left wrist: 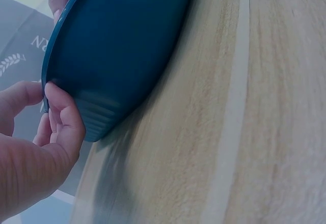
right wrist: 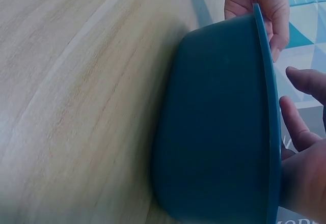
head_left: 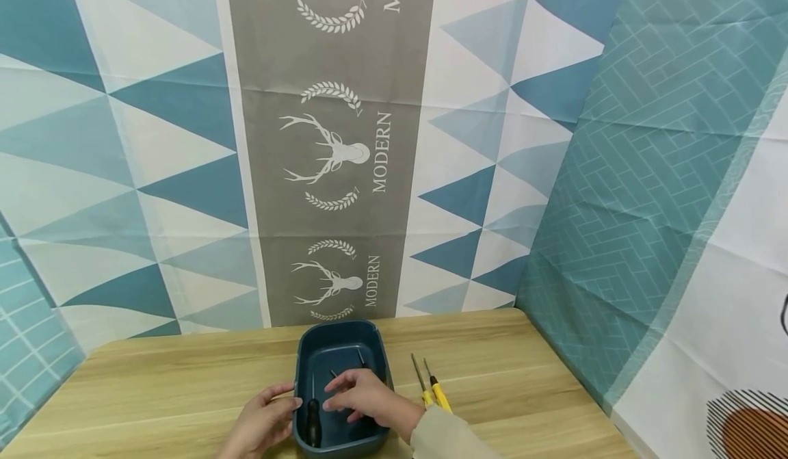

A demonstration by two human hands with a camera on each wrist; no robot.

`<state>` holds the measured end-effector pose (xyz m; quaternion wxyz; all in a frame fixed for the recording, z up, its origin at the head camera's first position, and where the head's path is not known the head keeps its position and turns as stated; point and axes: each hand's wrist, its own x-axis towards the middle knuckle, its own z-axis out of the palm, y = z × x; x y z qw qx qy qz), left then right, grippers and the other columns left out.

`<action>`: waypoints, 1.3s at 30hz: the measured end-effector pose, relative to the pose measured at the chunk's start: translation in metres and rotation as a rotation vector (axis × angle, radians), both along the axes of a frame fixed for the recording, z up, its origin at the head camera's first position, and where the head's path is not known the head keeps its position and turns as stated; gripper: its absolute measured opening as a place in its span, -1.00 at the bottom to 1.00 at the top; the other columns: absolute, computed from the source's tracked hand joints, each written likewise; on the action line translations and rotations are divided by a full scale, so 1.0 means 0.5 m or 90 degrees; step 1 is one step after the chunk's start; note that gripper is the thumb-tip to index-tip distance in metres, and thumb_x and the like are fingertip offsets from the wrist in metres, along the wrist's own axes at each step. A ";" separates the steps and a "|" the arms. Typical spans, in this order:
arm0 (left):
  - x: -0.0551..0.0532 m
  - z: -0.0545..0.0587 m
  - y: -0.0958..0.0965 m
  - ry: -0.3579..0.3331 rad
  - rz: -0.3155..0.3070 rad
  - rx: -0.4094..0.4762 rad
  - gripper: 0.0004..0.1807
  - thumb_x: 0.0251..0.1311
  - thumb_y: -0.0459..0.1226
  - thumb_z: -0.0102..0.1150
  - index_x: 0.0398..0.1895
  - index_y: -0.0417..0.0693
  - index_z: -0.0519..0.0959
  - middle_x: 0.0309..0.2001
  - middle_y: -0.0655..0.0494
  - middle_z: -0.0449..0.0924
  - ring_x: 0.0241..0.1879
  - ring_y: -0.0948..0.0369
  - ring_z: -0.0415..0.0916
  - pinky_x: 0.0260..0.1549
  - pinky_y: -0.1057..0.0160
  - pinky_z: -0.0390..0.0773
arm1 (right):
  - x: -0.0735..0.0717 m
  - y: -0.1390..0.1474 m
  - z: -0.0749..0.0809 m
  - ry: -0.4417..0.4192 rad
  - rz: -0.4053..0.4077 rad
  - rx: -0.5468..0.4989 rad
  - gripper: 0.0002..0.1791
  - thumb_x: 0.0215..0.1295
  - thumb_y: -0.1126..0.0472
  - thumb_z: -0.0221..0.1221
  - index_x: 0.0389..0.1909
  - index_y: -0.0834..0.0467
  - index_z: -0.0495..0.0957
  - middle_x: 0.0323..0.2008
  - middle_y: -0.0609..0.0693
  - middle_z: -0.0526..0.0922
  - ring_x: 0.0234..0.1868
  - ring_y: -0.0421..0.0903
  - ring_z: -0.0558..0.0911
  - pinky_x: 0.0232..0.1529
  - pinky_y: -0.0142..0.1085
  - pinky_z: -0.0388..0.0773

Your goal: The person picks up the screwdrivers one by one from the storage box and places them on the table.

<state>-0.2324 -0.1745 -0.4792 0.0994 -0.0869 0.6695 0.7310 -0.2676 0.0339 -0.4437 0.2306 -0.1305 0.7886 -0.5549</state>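
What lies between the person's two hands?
In the head view, a black-handled screwdriver lies between the left hand and right hand, inside the dark blue bin.

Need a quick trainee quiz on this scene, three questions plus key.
1. True or false: the left grip holds the tray.
2. How many yellow tools show beside the tray?
3. Where is the right grip? (a) over the yellow tools (b) over the tray (c) left of the tray

Key: 1. True. 2. Two. 3. b.
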 end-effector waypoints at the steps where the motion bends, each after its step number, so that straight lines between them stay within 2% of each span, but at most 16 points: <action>1: 0.000 0.000 0.000 -0.002 0.000 0.000 -0.33 0.17 -0.28 0.15 0.27 -0.40 0.14 -0.28 0.07 0.65 -0.38 0.20 0.54 -0.42 0.29 0.52 | 0.001 -0.002 0.001 0.000 -0.002 0.003 -0.75 0.10 0.23 0.29 -0.16 0.15 0.61 -0.40 -0.07 0.56 -0.40 -0.18 0.53 -0.44 -0.24 0.59; 14: -0.001 0.002 0.000 -0.004 0.003 0.002 -0.32 0.16 -0.29 0.16 0.28 -0.39 0.13 -0.30 0.07 0.61 -0.37 0.19 0.51 -0.40 0.26 0.52 | 0.004 -0.023 -0.008 -0.007 -0.036 0.017 -0.77 0.09 0.24 0.30 -0.20 0.16 0.60 -0.35 -0.07 0.57 -0.36 -0.13 0.58 -0.39 -0.20 0.61; 24: 0.000 -0.003 0.003 -0.005 0.015 0.001 -0.33 0.16 -0.29 0.17 0.28 -0.38 0.15 -0.30 0.06 0.55 -0.39 0.19 0.48 -0.39 0.25 0.52 | 0.003 -0.047 -0.028 -0.054 -0.074 0.023 -0.81 0.06 0.23 0.32 -0.27 0.11 0.59 -0.34 -0.07 0.60 -0.34 -0.12 0.57 -0.36 -0.19 0.61; 31: 0.003 -0.002 0.003 0.004 0.009 0.005 -0.33 0.16 -0.29 0.16 0.28 -0.39 0.15 -0.29 0.05 0.54 -0.37 0.20 0.52 -0.40 0.27 0.52 | -0.003 -0.058 -0.040 -0.074 -0.093 0.023 -0.78 0.05 0.22 0.33 -0.26 0.13 0.57 -0.35 -0.05 0.62 -0.33 -0.12 0.60 -0.33 -0.19 0.61; 39: 0.003 -0.003 0.002 0.004 0.006 0.009 -0.34 0.17 -0.28 0.17 0.27 -0.38 0.16 -0.29 0.06 0.52 -0.37 0.21 0.50 -0.40 0.27 0.52 | -0.007 -0.071 -0.056 -0.092 -0.107 0.029 -0.79 0.05 0.22 0.31 -0.27 0.13 0.56 -0.39 -0.05 0.61 -0.38 -0.12 0.58 -0.40 -0.22 0.63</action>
